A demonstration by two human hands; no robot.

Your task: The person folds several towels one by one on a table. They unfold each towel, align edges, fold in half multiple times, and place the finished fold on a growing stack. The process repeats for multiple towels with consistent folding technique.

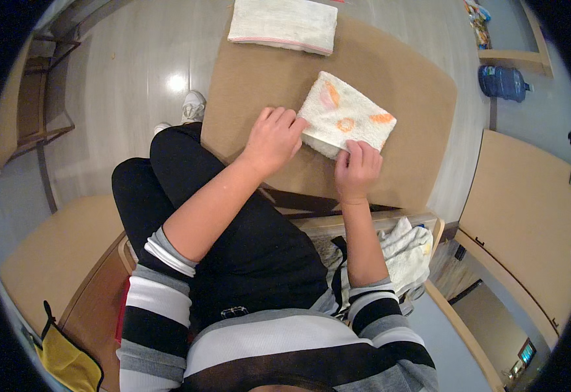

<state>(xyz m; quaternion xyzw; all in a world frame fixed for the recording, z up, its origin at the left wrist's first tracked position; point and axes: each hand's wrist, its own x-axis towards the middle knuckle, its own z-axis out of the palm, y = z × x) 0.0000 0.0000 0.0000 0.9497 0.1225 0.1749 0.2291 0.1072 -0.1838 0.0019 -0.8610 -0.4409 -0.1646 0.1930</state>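
Pinching the near side of the patterned towel (357,108) with left hand (274,140) and right hand (358,168). Grip narrow on both sides: left fingertips closed at the towel's left corner, right fingers and thumb closed on the near edge. Cannot tell the number of layers caught in either grip. To perform this step well, hold both points at even tension, align the upper layer with the edge underneath, and draw out slack before releasing. Avoid lifting one side higher than the other; likely result, a skewed fold. Press lightly from the middle outward, given pile apt to spring back. Keep the towel flat near the middle of the brown counter (413,85), set at an angle. Note a second folded towel (282,26), white with a pink-striped border, at the counter's far left, apart from the first. Note further a heap of white cloth (408,256) beside the right forearm, below counter level; a blue water jug (501,83) beyond the counter to the right; pale floor (128,85) to the left.
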